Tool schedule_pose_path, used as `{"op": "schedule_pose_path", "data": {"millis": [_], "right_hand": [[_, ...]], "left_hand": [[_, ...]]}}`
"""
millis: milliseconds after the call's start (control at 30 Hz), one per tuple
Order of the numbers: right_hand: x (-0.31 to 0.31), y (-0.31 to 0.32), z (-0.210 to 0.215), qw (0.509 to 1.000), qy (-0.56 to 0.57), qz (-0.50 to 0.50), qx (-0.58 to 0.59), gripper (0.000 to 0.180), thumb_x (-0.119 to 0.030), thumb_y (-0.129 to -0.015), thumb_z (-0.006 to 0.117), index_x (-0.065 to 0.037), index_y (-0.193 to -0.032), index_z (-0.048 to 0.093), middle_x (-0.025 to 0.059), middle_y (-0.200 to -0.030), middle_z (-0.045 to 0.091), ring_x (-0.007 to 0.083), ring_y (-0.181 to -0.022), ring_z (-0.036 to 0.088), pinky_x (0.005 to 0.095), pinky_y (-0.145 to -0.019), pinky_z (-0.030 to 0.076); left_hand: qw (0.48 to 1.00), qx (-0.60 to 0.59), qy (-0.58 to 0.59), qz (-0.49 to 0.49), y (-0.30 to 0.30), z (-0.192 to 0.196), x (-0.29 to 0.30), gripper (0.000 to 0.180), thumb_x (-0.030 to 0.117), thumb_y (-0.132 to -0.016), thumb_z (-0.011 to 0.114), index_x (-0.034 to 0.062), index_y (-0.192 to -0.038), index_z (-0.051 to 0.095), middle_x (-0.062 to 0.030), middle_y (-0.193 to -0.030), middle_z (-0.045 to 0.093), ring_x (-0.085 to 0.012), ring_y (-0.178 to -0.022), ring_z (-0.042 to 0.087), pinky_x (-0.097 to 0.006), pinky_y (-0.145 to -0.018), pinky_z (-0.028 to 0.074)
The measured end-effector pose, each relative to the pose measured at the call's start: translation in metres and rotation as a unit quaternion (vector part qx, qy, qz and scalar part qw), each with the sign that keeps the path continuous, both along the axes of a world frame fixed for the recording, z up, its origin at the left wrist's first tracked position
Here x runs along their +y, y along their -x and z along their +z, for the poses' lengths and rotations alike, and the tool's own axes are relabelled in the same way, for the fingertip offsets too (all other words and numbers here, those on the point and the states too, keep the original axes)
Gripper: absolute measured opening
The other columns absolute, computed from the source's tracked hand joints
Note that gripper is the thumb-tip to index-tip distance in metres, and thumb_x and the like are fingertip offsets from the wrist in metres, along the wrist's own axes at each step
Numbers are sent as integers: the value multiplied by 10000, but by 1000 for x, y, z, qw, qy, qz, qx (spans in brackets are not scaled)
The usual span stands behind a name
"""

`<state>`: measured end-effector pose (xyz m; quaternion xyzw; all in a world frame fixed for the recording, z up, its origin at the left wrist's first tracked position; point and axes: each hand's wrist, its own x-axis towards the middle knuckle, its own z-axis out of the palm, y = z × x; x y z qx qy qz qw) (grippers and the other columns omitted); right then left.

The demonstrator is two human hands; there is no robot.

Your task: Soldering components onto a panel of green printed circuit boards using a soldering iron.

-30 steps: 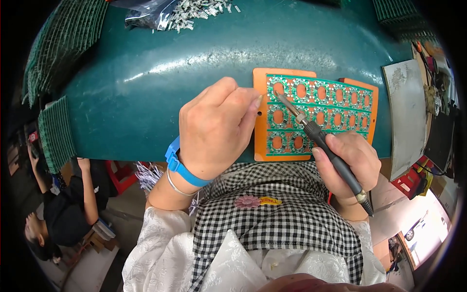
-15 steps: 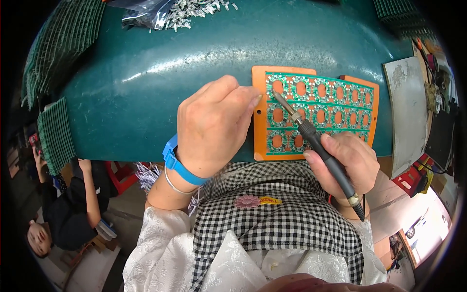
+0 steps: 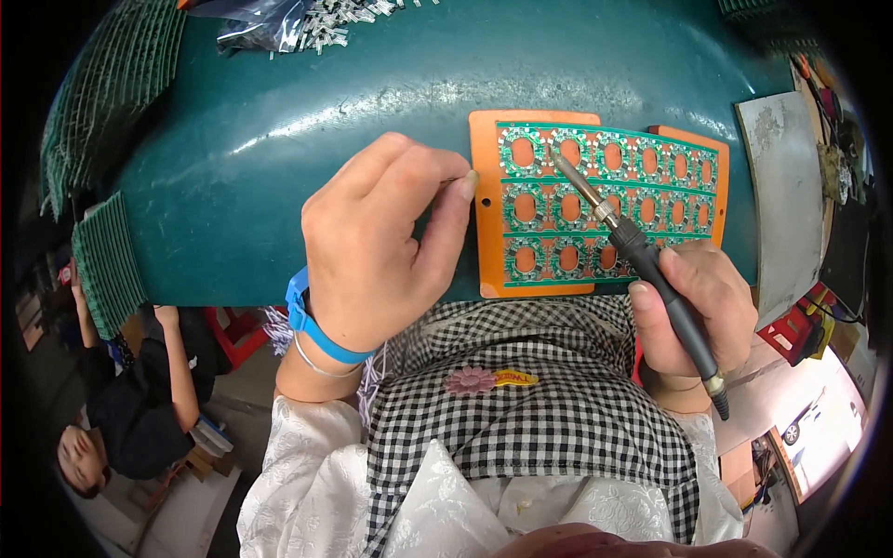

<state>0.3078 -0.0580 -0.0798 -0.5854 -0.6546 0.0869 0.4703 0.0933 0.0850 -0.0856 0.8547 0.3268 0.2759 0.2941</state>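
Observation:
My right hand (image 3: 699,312) is wrapped round the black handle of a soldering iron (image 3: 642,256). Its metal tip rests on or just above a green circuit board panel (image 3: 593,181), by the upper row; contact cannot be made out. Rows of units with round openings make up the panel, which lies in an orange fixture (image 3: 486,246). My left hand (image 3: 381,237), wearing a blue wrist strap (image 3: 326,325), is closed in a pinch at the fixture's left edge. Whatever its fingertips hold is too small to name.
Small clear pieces (image 3: 335,20) lie beside a plastic bag (image 3: 265,23) at the far left. Green racked boards (image 3: 121,102) stand along the left edge. A grey metal plate (image 3: 784,200) lies to the right. Another person (image 3: 139,400) sits at the left.
The soldering iron's tip has moved right, away from the first unit of the upper row. My left hand has drawn left, still pinched. The fixture appears slightly further left and up.

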Motion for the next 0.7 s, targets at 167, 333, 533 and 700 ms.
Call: {"op": "schedule_pose_path", "data": {"millis": [167,333,533,700], "right_hand": [[-1,5,3,1000,25,-1,1,266,7,-695,784,54,-915,642,130,-668,627,238,-546,613,321,-499,479],[0,6,-1,999,50,3,12,272,51,-705,758,66,-942,626,133,-676,620,234,-573,609,327,-541,481],[3,7,-3,998,53,16,8,266,63,-710,753,78,-942,622,132,-670,633,231,-575,622,324,-534,480],[6,7,-6,1000,29,4,10,282,-3,-682,823,39,-913,668,129,-668,642,243,-518,616,314,-450,461]], "left_hand": [[1000,8,-19,-15,-9,2,-3,95,-71,-796,711,0,-844,670,-63,-652,572,-135,-533,518,-257,-480,392],[998,9,-60,-5,-20,-7,-1,76,-32,-806,717,19,-851,683,-72,-634,541,-172,-517,517,-279,-476,406],[998,17,-56,-12,-21,-10,-1,73,-18,-805,720,27,-851,684,-74,-634,540,-189,-522,529,-296,-479,417],[998,19,-60,-16,-22,-11,1,72,-5,-798,722,35,-845,685,-75,-634,542,-203,-527,539,-307,-479,419]]}}
